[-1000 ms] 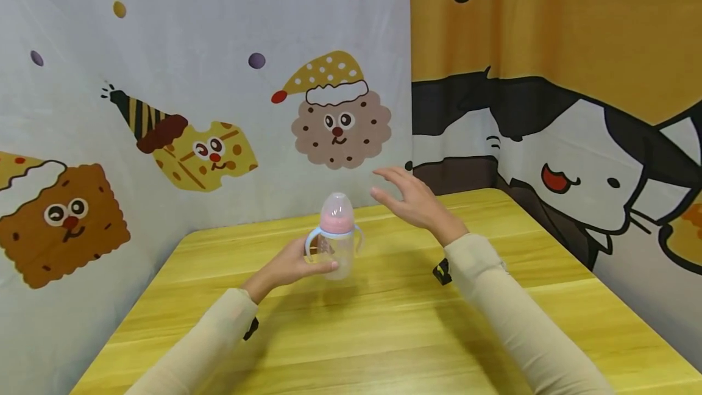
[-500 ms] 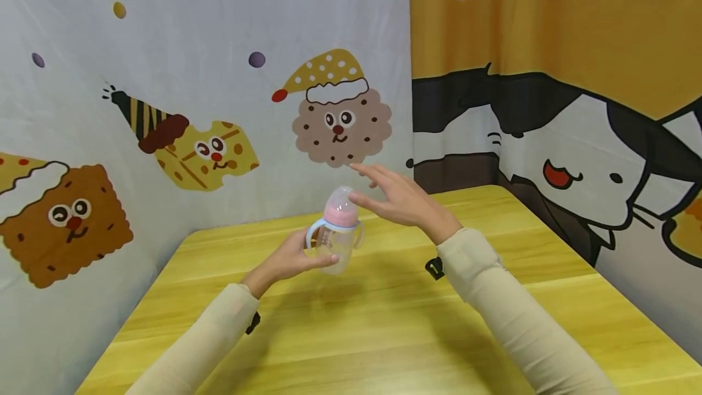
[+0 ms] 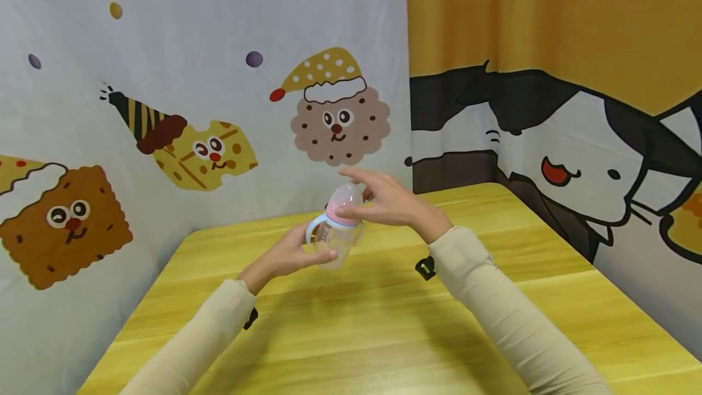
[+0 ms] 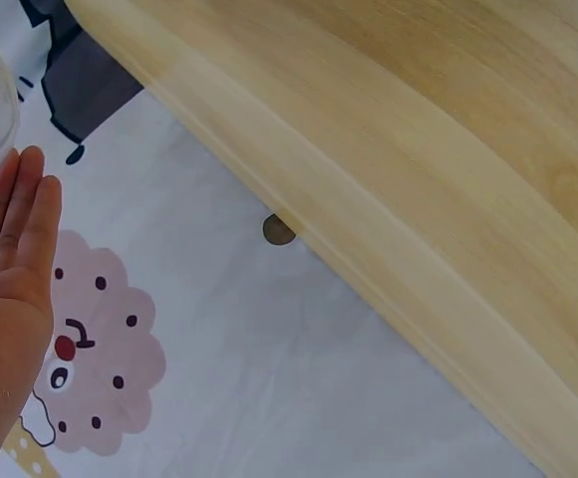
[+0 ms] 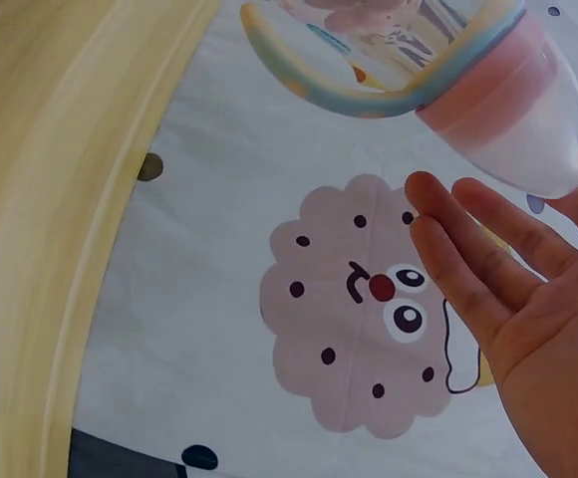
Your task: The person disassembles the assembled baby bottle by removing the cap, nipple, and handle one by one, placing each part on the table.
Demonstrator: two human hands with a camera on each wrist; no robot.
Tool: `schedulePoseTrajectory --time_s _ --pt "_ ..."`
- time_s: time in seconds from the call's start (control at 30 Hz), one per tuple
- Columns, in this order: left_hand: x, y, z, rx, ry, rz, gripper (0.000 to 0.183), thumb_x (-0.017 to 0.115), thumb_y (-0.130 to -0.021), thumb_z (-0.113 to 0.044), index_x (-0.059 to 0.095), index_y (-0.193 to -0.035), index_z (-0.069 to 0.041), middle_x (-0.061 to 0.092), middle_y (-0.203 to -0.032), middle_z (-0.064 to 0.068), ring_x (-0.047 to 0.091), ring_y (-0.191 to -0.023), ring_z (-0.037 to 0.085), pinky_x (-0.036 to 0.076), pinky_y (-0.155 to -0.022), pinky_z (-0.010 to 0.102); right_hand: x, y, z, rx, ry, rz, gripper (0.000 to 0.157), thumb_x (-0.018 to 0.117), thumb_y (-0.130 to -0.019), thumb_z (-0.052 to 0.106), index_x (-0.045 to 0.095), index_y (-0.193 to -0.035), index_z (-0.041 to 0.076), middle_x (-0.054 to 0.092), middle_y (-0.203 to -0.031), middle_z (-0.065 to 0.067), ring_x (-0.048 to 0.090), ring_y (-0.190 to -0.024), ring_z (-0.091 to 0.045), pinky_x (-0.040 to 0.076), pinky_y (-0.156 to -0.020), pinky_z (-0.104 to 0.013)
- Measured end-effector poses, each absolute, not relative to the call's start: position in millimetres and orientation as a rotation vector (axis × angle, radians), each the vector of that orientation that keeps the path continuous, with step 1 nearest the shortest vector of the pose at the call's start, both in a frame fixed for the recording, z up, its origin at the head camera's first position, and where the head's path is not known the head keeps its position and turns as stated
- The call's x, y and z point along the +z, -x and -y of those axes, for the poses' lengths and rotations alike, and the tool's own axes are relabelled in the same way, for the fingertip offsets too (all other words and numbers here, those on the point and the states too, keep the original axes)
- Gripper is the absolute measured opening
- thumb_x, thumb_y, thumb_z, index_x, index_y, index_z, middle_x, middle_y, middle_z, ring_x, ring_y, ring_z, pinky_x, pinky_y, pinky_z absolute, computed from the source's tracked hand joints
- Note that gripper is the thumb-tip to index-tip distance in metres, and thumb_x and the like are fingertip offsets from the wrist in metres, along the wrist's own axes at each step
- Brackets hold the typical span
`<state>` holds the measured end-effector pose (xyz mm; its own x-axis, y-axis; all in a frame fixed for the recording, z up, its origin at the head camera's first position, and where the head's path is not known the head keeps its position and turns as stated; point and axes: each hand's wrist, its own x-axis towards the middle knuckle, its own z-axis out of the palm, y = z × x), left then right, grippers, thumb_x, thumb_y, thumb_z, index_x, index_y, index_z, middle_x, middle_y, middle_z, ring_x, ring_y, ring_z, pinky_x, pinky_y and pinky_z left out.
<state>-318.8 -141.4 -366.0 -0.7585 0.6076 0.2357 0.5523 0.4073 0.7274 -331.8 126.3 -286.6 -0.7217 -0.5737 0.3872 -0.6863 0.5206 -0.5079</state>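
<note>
Baby bottle [image 3: 338,238] is being held above the table [image 3: 351,334], its long axis tilting so that the clear cap [image 3: 347,194] is leaning to the person's right and the base is pointing down and leftward. Just left of the bottle, the left hand [image 3: 289,255] is gripping the lower body, its thumb lying across the near side and its fingers passing behind, beside the blue handle [image 3: 311,230]. At the bottle's upper right, the right hand [image 3: 386,200] is spreading wide around the cap and pink collar [image 5: 493,85]; its thumb is overlapping the collar in the head view, but whether it is touching cannot be told, and some fingertips are showing apart from the bottle in the right wrist view. So the right hand is lying nearer the cap, the left nearer the base. Beyond the bottle, the table's far edge and printed cloth [image 3: 219,17] are limiting forward room; nearer the person, more tabletop is stretching out.
</note>
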Motion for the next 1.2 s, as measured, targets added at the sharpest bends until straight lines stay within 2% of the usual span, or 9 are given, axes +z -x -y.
schedulePoseTrajectory --time_s 0.2,0.37,0.43,0.53,0.7,0.83,1.07,1.2 --pt "-370.8 313.3 146.7 1.331 -1.061 -2.571 0.059 0.074 -0.088 -0.031 0.046 -0.139 -0.033 0.058 -0.130 -0.006 0.058 -0.118 0.022 0.045 -0.097 0.055 -288.2 333.7 -121.3 0.990 -1.131 2.599 0.082 0.067 -0.080 0.065 0.033 -0.150 0.038 0.052 -0.141 -0.005 0.063 -0.085 -0.012 0.053 -0.073 -0.030" --pt "-370.3 310.5 149.1 1.341 -1.086 -2.576 0.060 0.073 -0.088 -0.023 0.045 -0.142 -0.024 0.058 -0.131 0.002 0.056 -0.119 0.032 0.044 -0.097 0.055 -290.9 336.0 -121.7 0.996 -1.127 2.613 0.082 0.068 -0.081 0.062 0.033 -0.150 0.036 0.051 -0.140 -0.006 0.065 -0.085 -0.011 0.053 -0.068 -0.028" --pt "-368.1 309.7 149.3 1.334 -1.105 -2.585 0.061 0.073 -0.088 -0.022 0.045 -0.143 -0.023 0.058 -0.132 0.002 0.055 -0.121 0.031 0.043 -0.099 0.054 -291.7 336.4 -122.3 1.004 -1.123 2.612 0.082 0.067 -0.081 0.063 0.034 -0.150 0.036 0.052 -0.138 -0.005 0.065 -0.084 -0.013 0.053 -0.067 -0.029" --pt "-366.4 309.8 148.1 1.317 -1.117 -2.606 0.062 0.074 -0.088 -0.025 0.044 -0.142 -0.027 0.057 -0.132 -0.003 0.056 -0.120 0.023 0.044 -0.099 0.050 -292.8 335.8 -123.6 1.027 -1.124 2.605 0.079 0.066 -0.080 0.065 0.039 -0.147 0.032 0.060 -0.124 -0.002 0.064 -0.078 -0.015 0.053 -0.066 -0.030" --pt "-367.9 311.8 141.9 1.290 -1.126 -2.588 0.058 0.072 -0.089 -0.033 0.045 -0.140 -0.033 0.058 -0.129 -0.007 0.058 -0.116 0.017 0.047 -0.097 0.044 -297.3 333.9 -127.9 1.104 -1.127 2.599 0.059 0.067 -0.081 0.064 0.054 -0.126 0.028 0.065 -0.095 0.007 0.063 -0.073 -0.014 0.054 -0.066 -0.032" --pt "-369.2 312.6 139.9 1.291 -1.141 -2.580 0.057 0.072 -0.089 -0.033 0.045 -0.139 -0.032 0.059 -0.128 -0.005 0.058 -0.115 0.020 0.048 -0.096 0.042 -301.3 333.7 -130.1 1.146 -1.138 2.595 0.048 0.067 -0.081 0.063 0.057 -0.115 0.030 0.066 -0.092 0.009 0.064 -0.075 -0.013 0.054 -0.068 -0.031" --pt "-367.9 311.2 140.5 1.319 -1.105 -2.575 0.059 0.073 -0.089 -0.032 0.044 -0.141 -0.031 0.058 -0.128 -0.003 0.058 -0.114 0.023 0.048 -0.094 0.045 -302.9 335.7 -132.7 1.224 -1.158 2.629 0.044 0.066 -0.085 0.059 0.057 -0.117 0.029 0.068 -0.091 0.006 0.064 -0.071 -0.017 0.054 -0.063 -0.036" --pt "-365.5 310.6 141.0 1.335 -1.056 -2.578 0.057 0.072 -0.089 -0.032 0.045 -0.139 -0.032 0.057 -0.127 -0.004 0.057 -0.113 0.021 0.048 -0.094 0.046 -301.2 337.4 -133.3 1.277 -1.152 2.635 0.042 0.066 -0.086 0.056 0.058 -0.116 0.028 0.068 -0.092 0.004 0.064 -0.072 -0.020 0.055 -0.062 -0.038"
